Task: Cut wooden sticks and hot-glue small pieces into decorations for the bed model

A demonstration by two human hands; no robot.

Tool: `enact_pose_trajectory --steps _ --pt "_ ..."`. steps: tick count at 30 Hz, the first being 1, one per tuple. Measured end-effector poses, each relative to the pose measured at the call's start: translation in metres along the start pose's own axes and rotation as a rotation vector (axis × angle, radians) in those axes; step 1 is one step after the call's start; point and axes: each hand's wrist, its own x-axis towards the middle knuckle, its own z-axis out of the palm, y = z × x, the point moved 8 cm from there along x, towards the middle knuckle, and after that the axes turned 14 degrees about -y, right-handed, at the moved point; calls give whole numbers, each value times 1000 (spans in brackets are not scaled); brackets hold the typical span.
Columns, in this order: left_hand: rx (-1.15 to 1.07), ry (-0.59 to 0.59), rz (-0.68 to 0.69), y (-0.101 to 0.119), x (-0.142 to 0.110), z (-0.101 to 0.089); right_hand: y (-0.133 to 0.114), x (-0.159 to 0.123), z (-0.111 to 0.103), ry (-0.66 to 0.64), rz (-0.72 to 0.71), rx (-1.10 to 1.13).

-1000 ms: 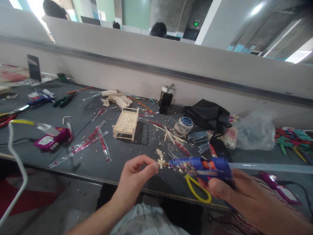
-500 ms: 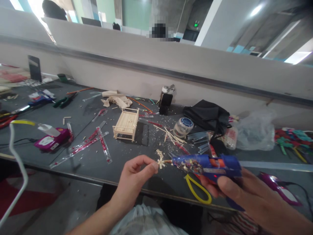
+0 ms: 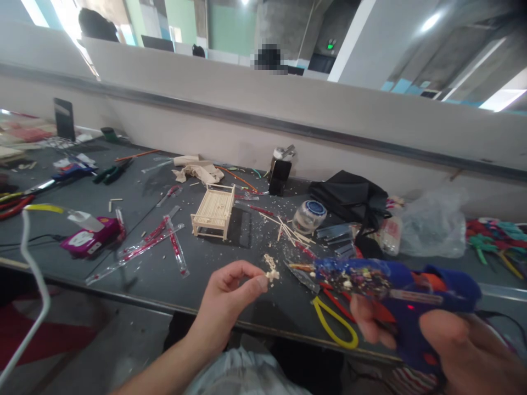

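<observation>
My left hand (image 3: 228, 299) pinches a tiny wooden stick piece (image 3: 272, 274) between thumb and forefinger, held over the front edge of the dark table (image 3: 214, 258). My right hand (image 3: 448, 345) grips a blue hot glue gun (image 3: 391, 288) at the lower right, its nozzle pointing left and a short gap away from the stick piece. A small bed model (image 3: 214, 209) made of wooden sticks stands on the table further back.
Yellow-handled scissors (image 3: 329, 323) lie under the glue gun. Loose sticks (image 3: 288, 227), glue sticks in wrappers (image 3: 164, 241), a pink glue gun (image 3: 88, 238), a tape roll (image 3: 308, 215), a black bag (image 3: 349, 195), a clear plastic bag (image 3: 432, 222) and pliers (image 3: 107, 173) litter the table.
The glue gun has pulled back to the right, its nozzle coming off the stick piece, and tilted. My left hand has stayed in place with the piece.
</observation>
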Motion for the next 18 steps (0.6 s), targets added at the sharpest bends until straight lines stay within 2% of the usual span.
enact_pose_trajectory --steps 4,9,14,18 --pt "77 4 27 5 0 -2 4 2 4 -29 77 41" --pt "281 5 140 21 -2 -2 -9 7 10 -165 -66 -207" --pt "547 4 288 37 -6 4 -15 8 13 -180 -127 -397" --pt "693 10 368 49 -7 10 -16 7 13 -142 -123 -508"
